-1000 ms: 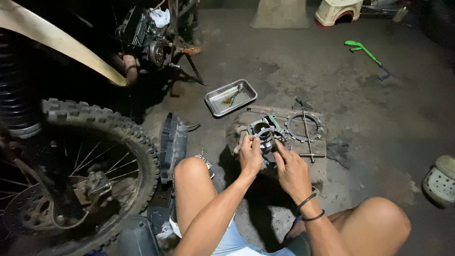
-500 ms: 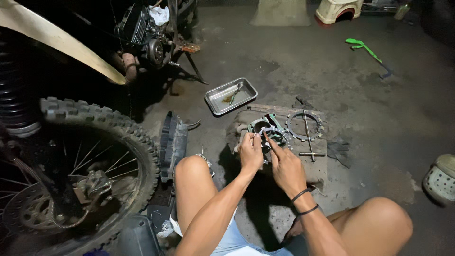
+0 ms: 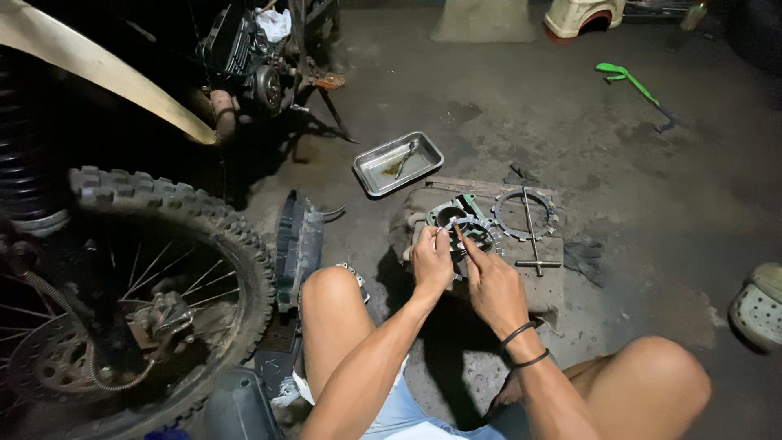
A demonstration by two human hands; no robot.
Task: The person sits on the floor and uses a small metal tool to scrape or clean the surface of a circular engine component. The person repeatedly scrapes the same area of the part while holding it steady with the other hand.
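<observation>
**On concrete floor: hands at clutch assembly**

Left of frame, knobby motorcycle wheel (image 3: 155, 301); ahead, steel tray (image 3: 398, 163); toothed clutch plate (image 3: 525, 213) with T-handle wrench (image 3: 531, 240) across it. Centre, clutch assembly (image 3: 458, 224) on a block: metal, stiff, probably heavy and oily-slick, best gripped by outer rim. Left hand (image 3: 432, 262) pinching its near-left edge, fingers narrow. Right hand (image 3: 489, 285) touching ringed top, forefinger extended, rest curled; grip unclear.
</observation>
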